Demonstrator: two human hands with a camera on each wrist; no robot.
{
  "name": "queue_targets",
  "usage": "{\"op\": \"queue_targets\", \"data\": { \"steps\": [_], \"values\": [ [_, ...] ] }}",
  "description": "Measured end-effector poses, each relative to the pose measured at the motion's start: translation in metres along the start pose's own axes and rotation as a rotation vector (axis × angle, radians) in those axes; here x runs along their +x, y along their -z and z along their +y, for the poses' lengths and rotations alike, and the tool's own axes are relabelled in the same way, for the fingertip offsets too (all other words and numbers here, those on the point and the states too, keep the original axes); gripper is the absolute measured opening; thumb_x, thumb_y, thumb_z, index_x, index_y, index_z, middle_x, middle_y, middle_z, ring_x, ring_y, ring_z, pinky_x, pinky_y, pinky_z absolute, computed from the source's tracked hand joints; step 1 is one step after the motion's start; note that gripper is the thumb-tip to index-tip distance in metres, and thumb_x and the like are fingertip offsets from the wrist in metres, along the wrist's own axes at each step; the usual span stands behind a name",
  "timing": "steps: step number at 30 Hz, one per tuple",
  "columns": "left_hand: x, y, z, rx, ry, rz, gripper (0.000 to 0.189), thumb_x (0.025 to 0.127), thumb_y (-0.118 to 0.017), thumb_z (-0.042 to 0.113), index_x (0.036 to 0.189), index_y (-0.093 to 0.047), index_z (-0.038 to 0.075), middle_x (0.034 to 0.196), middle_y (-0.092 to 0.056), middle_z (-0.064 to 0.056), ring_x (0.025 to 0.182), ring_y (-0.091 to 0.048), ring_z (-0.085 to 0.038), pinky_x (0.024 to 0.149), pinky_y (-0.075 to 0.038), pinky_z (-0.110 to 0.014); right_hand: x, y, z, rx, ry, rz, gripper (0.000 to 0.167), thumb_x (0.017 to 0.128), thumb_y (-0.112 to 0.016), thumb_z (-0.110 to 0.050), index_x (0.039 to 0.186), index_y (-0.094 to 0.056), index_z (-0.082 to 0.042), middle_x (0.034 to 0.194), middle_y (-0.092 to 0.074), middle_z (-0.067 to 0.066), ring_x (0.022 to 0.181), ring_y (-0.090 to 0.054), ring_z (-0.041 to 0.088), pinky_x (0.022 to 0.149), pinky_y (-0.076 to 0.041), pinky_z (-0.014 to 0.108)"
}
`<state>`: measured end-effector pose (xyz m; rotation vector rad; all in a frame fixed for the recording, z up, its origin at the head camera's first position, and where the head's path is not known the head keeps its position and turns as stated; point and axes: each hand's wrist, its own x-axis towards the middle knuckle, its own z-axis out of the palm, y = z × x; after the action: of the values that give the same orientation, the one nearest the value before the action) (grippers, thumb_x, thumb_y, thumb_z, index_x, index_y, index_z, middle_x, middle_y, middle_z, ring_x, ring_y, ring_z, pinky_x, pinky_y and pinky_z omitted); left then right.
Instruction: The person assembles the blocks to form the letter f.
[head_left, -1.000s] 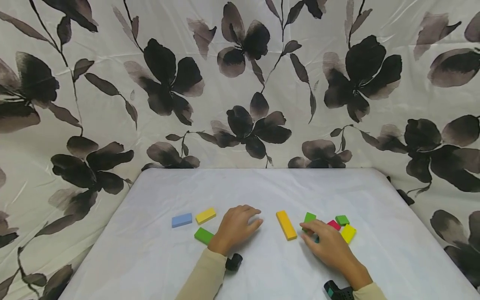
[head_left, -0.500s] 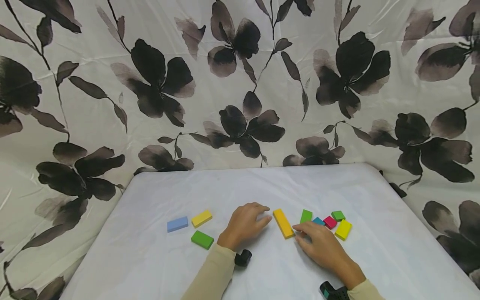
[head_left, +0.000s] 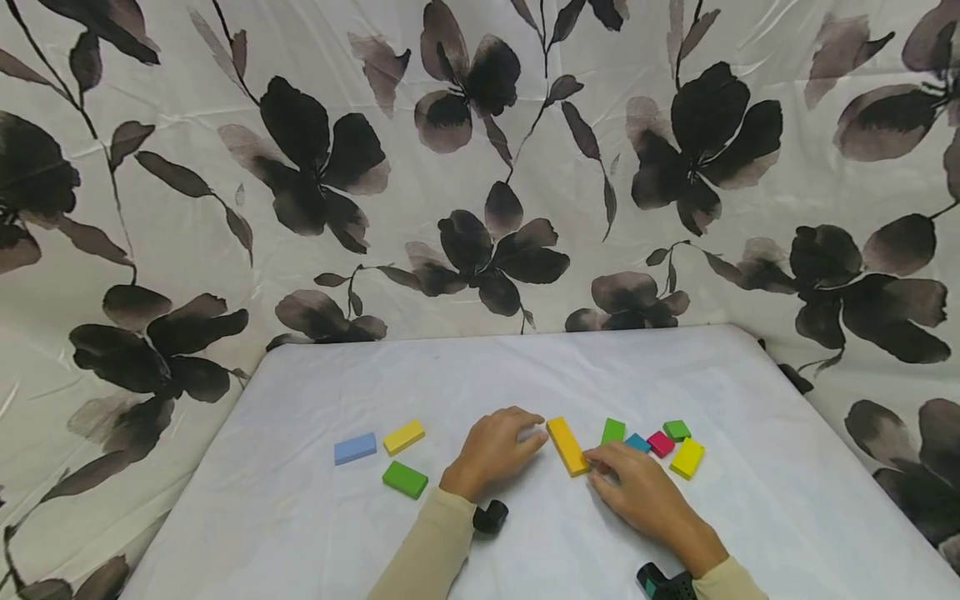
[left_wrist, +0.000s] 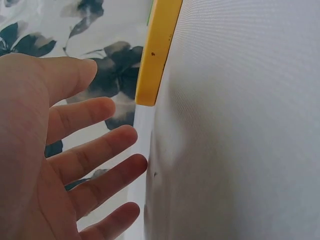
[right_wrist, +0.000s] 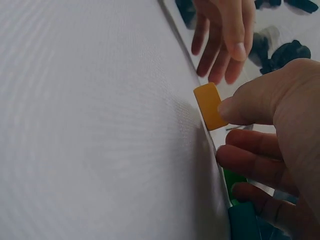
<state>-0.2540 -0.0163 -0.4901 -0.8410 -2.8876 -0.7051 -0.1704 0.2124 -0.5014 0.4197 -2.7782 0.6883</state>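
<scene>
A long orange-yellow block [head_left: 567,447] lies on the white cloth between the two hands. My left hand [head_left: 491,450] hovers just left of its far end; in the left wrist view its fingers are spread, holding nothing, with the block [left_wrist: 159,55] apart from them. At the block's near right end is my right hand [head_left: 651,493], fingers loosely bent. In the right wrist view the thumb overlaps the block's end [right_wrist: 206,104]; whether it touches I cannot tell. Just beyond that hand lie a green block [head_left: 612,430] and a partly hidden teal block [head_left: 638,442].
On the right are also a red block [head_left: 661,444], a small green block [head_left: 677,430] and a yellow block [head_left: 687,459]. To the left lie a blue block [head_left: 355,449], a yellow block [head_left: 403,437] and a green block [head_left: 405,480]. A floral cloth [head_left: 480,183] hangs behind the table.
My left hand has moved right, off the left green block and up to the orange-yellow one. The right hand has shifted left to that block's near end, uncovering more of the teal block.
</scene>
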Motion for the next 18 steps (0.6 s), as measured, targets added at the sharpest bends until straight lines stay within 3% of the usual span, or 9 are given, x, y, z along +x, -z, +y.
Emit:
{"op": "queue_targets", "data": {
  "steps": [11,18],
  "values": [
    [0.001,-0.003,-0.001,-0.056,0.012,-0.003,0.033,0.1,-0.06,0.04,0.124,-0.072,0.021,0.122,-0.068,0.006,0.118,-0.061,-0.017,0.097,-0.05,-0.043,0.004,-0.002,-0.001,0.001,-0.058,-0.036,0.027,0.084,-0.08,-0.017,0.111,-0.075,-0.016,0.093,-0.063,-0.014,0.078,-0.053,0.002,0.073,-0.053,0.024],
    [0.006,-0.004,-0.002,-0.074,0.015,-0.011,0.033,0.1,-0.06,0.039,0.123,-0.073,0.021,0.121,-0.069,0.005,0.117,-0.06,-0.018,0.099,-0.048,-0.042,0.023,0.006,-0.001,0.012,-0.053,-0.153,0.034,0.085,-0.081,-0.017,0.118,-0.073,-0.012,0.088,-0.059,-0.013,0.076,-0.051,0.006,0.068,-0.049,0.024]
  ]
}}
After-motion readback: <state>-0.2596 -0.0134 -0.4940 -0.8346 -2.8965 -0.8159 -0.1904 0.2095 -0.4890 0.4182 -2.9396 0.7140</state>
